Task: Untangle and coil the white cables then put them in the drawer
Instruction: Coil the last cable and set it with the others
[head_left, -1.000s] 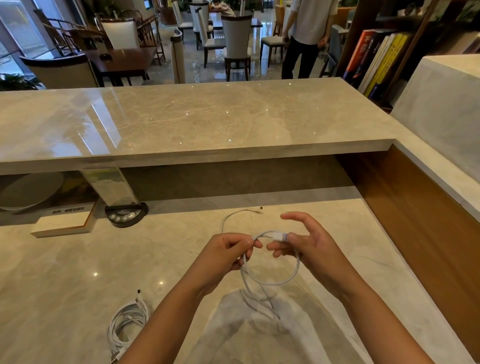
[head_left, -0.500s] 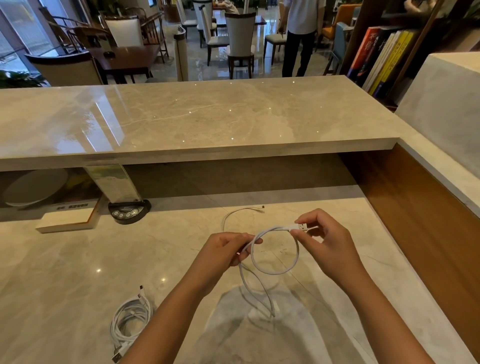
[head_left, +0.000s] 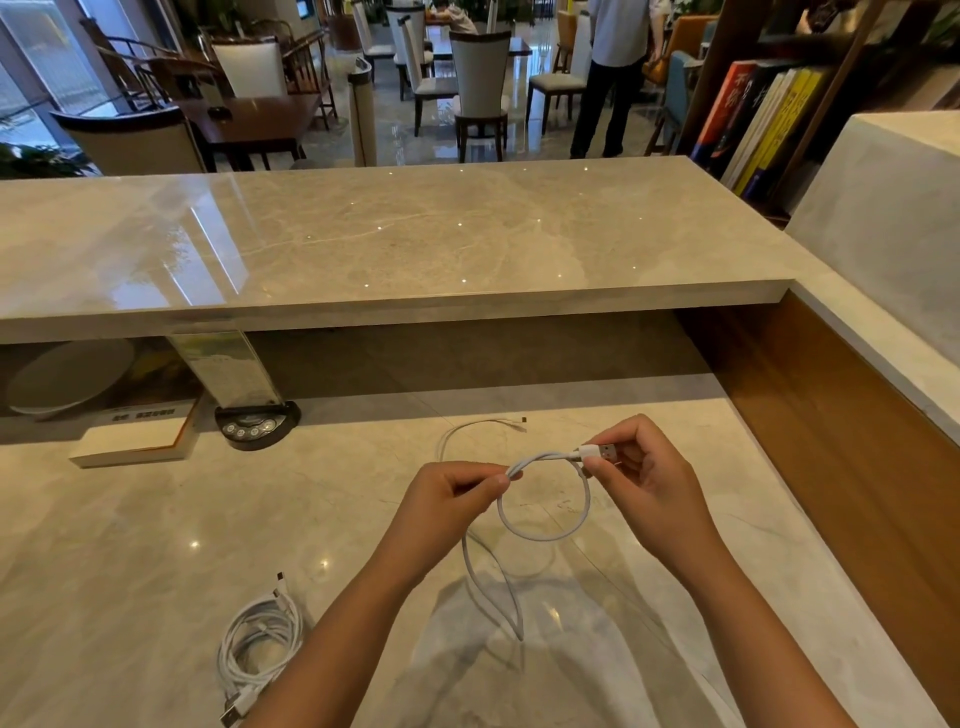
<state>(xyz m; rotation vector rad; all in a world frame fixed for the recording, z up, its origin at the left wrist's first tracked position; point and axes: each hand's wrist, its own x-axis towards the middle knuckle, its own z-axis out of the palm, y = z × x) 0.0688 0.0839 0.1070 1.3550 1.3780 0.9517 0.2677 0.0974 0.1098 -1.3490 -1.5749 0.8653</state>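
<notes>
The right hand (head_left: 641, 480) pinches the USB plug of a thin white cable (head_left: 543, 535); the left hand (head_left: 449, 501) pinches its loop above the beige marble counter (head_left: 130, 561). A coiled white cable bundle (head_left: 257, 642) lies left of the loop, partly behind the left forearm.

Above the marble bench (head_left: 156, 545), the left hand (head_left: 447, 499) pinches a white cable (head_left: 545, 535) loop while the right hand (head_left: 644, 483) grips its USB plug (head_left: 602, 452); a coiled cable (head_left: 260, 644) lies lower left.

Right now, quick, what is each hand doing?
Left hand: fingers pinch the white cable where its loop crosses.
Right hand: fingers pinch the same cable's USB plug.
</notes>
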